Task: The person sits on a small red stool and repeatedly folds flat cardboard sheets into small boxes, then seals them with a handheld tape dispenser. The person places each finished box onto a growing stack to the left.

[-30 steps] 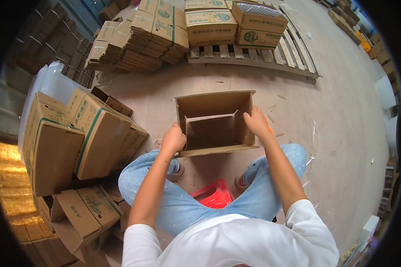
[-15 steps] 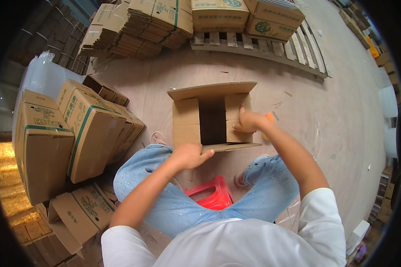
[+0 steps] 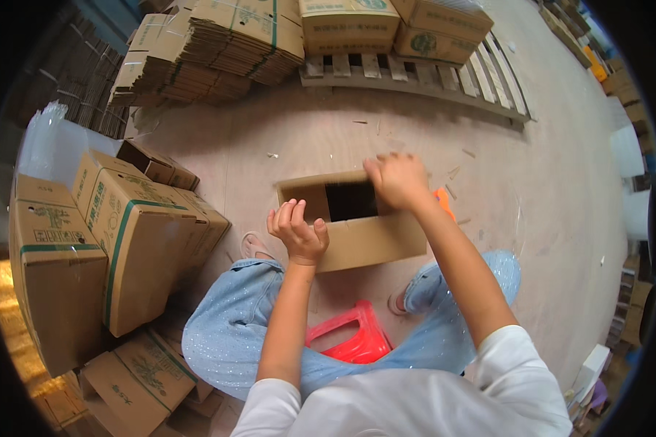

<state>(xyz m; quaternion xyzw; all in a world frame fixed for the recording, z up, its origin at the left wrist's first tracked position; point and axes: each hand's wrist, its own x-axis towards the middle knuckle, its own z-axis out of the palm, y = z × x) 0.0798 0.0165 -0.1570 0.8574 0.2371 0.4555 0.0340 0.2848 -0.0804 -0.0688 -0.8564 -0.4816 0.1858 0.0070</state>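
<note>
An open cardboard box (image 3: 375, 244) stands on the floor between my feet, its dark inside showing. My left hand (image 3: 299, 233) is over the box's near left corner, thumb apart from the bent fingers and nothing in it. Whether it touches the cardboard, I cannot tell. At the far right corner my right hand (image 3: 401, 180) bends its fingers over the upper edge of the box, slightly blurred. Just right of the box lies an orange object (image 3: 444, 202), partly hidden by my right forearm. A red plastic stool (image 3: 361, 339) shows between my legs.
Several closed cartons (image 3: 149, 247) stand at my left, with a flattened-looking carton (image 3: 142, 368) below them. Beyond the box, folded cardboard stacks (image 3: 240, 36) sit beside a wooden pallet (image 3: 415, 76) bearing cartons (image 3: 350, 29). Small scraps (image 3: 453, 173) litter the floor at the right.
My left hand has risen from the near flap to the box's near left corner, fingers spreading. My right hand has moved from the right flap to the far edge. The box's flaps stand more upright.
</note>
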